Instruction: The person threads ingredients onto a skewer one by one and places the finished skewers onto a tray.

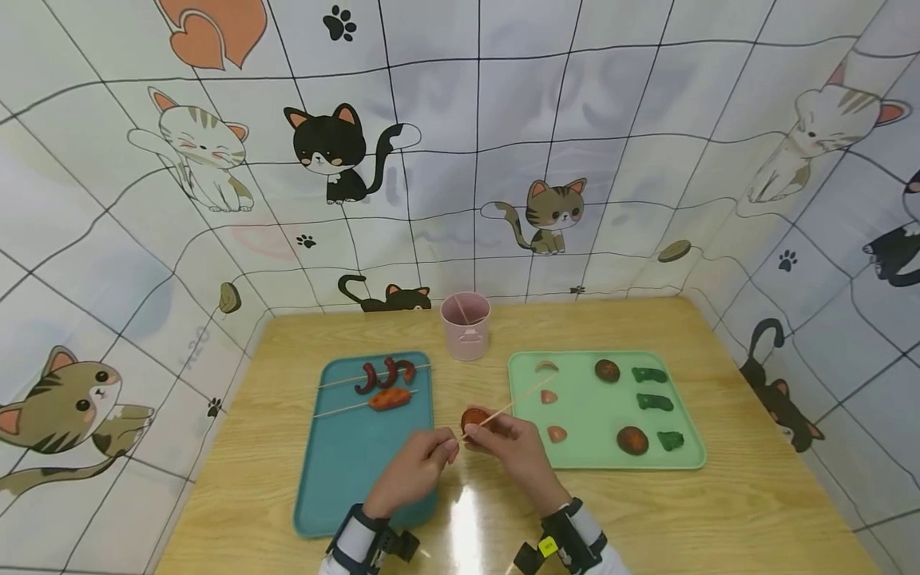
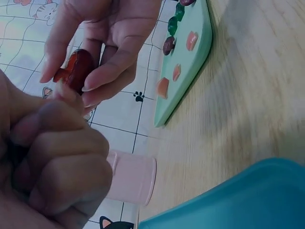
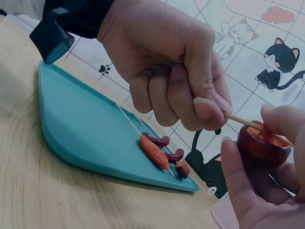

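Observation:
My left hand (image 1: pixel 417 463) pinches one end of a thin wooden skewer (image 1: pixel 523 398) between thumb and forefinger, its other fingers curled in. Close beside it, my right hand (image 1: pixel 523 454) holds a brown mushroom (image 1: pixel 473 417) in its fingers, with the thumb near the skewer. The mushroom's orange underside and stem face up in the right wrist view, where the skewer (image 3: pixel 243 120) runs across the cap (image 3: pixel 262 150). From there the skewer slants up to the right over the edge of the green tray (image 1: pixel 589 411). Both hands are above the table between the trays.
On the blue tray (image 1: pixel 352 471) at left lie a skewer of curled dark-red pieces (image 1: pixel 388 374) and a skewered orange sausage (image 1: pixel 390 399). The green tray holds two mushrooms (image 1: pixel 632 440), green pieces (image 1: pixel 654 402) and pink pieces (image 1: pixel 557 434). A pink bucket (image 1: pixel 465 339) stands behind.

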A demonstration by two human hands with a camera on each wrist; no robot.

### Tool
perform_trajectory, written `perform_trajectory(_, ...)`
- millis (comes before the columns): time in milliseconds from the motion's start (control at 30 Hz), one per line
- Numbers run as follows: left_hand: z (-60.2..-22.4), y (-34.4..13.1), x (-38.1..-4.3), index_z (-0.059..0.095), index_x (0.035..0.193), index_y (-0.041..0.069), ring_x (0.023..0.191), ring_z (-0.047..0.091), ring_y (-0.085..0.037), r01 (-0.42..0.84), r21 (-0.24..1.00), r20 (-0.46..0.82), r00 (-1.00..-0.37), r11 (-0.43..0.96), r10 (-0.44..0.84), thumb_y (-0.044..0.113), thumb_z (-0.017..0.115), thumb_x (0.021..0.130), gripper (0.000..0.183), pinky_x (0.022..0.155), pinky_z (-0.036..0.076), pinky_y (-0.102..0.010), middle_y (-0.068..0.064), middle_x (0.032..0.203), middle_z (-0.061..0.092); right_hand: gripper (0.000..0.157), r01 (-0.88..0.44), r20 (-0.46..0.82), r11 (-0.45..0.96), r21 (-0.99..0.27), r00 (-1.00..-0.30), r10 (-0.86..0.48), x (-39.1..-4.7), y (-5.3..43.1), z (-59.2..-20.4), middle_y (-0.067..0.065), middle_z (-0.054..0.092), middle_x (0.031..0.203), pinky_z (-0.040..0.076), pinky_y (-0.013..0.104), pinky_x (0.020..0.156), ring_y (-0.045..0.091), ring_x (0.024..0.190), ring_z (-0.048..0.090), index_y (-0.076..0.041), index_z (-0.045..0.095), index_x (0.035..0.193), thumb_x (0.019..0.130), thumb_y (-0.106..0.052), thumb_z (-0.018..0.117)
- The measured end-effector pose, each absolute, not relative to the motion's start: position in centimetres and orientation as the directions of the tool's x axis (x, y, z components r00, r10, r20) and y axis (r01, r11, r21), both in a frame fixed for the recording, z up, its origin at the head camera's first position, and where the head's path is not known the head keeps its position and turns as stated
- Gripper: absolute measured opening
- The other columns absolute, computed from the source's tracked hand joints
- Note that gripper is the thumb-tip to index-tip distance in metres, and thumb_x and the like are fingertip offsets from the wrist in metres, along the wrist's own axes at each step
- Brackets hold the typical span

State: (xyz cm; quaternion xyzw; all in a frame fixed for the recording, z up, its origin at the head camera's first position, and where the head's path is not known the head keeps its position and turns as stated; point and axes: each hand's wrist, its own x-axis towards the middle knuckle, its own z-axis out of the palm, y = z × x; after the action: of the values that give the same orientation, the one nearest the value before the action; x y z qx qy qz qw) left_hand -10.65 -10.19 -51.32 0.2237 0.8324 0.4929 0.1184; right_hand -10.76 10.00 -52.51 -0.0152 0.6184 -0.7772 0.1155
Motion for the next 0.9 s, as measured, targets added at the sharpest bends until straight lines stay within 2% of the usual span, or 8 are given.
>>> perform_trajectory(167,-51.3,-10.3,-10.4,0.054,0.075,0.004,0.055,0.030,-0.001,0.286,0.850,0.065,-0.891,0.443,0.450,0.014,0.048,0.109,0.037,0.059,0.030,-0.020,0.007,0.064,0.035,0.048,0.112,-0.081,-0.115,-0.987,-0.965,-0.249,-10.8,10.3,-52.3,0.020,0.070,0.121,0.060,0.035,0.088,0.018,0.102,0.074,0.001,0.065,0.134,0.093,-0.020,0.077)
perform_trajectory(300,-51.3,-10.6,-10.4,0.054,0.074,0.005,0.056,0.031,0.000,0.279,0.847,0.077,-0.907,0.452,0.414,0.009,0.049,0.108,0.035,0.059,0.030,-0.020,0.007,0.066,0.036,0.048,0.034,-0.039,0.023,-0.999,-0.959,-0.281,-11.2,11.3,-52.3,0.015,0.072,0.123,0.059,0.031,0.089,0.019,0.111,0.071,-0.009,0.063,0.139,0.095,-0.024,0.075)
perform_trajectory(467,-51.4,-11.3,-10.2,0.051,0.073,0.008,0.055,0.029,-0.002,0.226,0.857,0.043,-0.927,0.463,0.372,0.010,0.048,0.109,0.036,0.059,0.030,-0.021,0.006,0.066,0.036,0.043,-0.048,-0.009,0.213,-0.976,-0.965,-0.261,-12.3,13.6,-51.5,0.006,0.068,0.133,0.056,0.027,0.090,0.025,0.120,0.067,-0.019,0.064,0.136,0.096,-0.032,0.074)
perform_trajectory(600,-51.6,-12.1,-10.1,0.051,0.073,0.005,0.053,0.026,-0.003,0.172,0.870,0.002,-0.938,0.463,0.346,0.012,0.047,0.110,0.037,0.058,0.028,-0.023,0.003,0.064,0.035,0.050,-0.059,-0.014,0.283,-0.957,-0.968,-0.249,-13.1,15.9,-50.6,0.009,0.064,0.139,0.055,0.026,0.093,0.029,0.123,0.065,-0.020,0.059,0.141,0.096,-0.035,0.073)
perform_trajectory(767,-51.7,-12.9,-9.9,0.054,0.075,0.002,0.050,0.025,-0.003,0.139,0.874,-0.021,-0.947,0.466,0.322,0.013,0.048,0.109,0.037,0.056,0.028,-0.022,0.002,0.062,0.034,0.063,-0.050,-0.030,0.357,-0.933,-0.976,-0.215,-14.3,18.8,-49.8,0.009,0.060,0.144,0.050,0.042,0.106,0.032,0.130,0.060,-0.024,0.050,0.150,0.094,-0.044,0.073)
perform_trajectory(833,-51.7,-13.2,-9.9,0.055,0.075,0.002,0.051,0.026,-0.003,0.140,0.872,-0.019,-0.948,0.470,0.318,0.013,0.048,0.109,0.037,0.056,0.029,-0.022,0.003,0.062,0.034,0.067,-0.066,-0.018,0.414,-0.908,-0.980,-0.196,-14.9,20.0,-49.7,0.010,0.058,0.145,0.049,0.050,0.107,0.035,0.131,0.059,-0.022,0.048,0.151,0.094,-0.047,0.073)
perform_trajectory(900,-51.7,-13.4,-10.0,0.055,0.076,0.001,0.051,0.026,-0.003,0.137,0.869,-0.021,-0.949,0.475,0.313,0.013,0.048,0.109,0.037,0.056,0.029,-0.022,0.004,0.062,0.035,0.072,-0.086,0.001,0.480,-0.873,-0.985,-0.174,-15.7,21.3,-49.6,0.013,0.056,0.147,0.050,0.051,0.106,0.039,0.132,0.057,-0.019,0.046,0.153,0.093,-0.050,0.072)
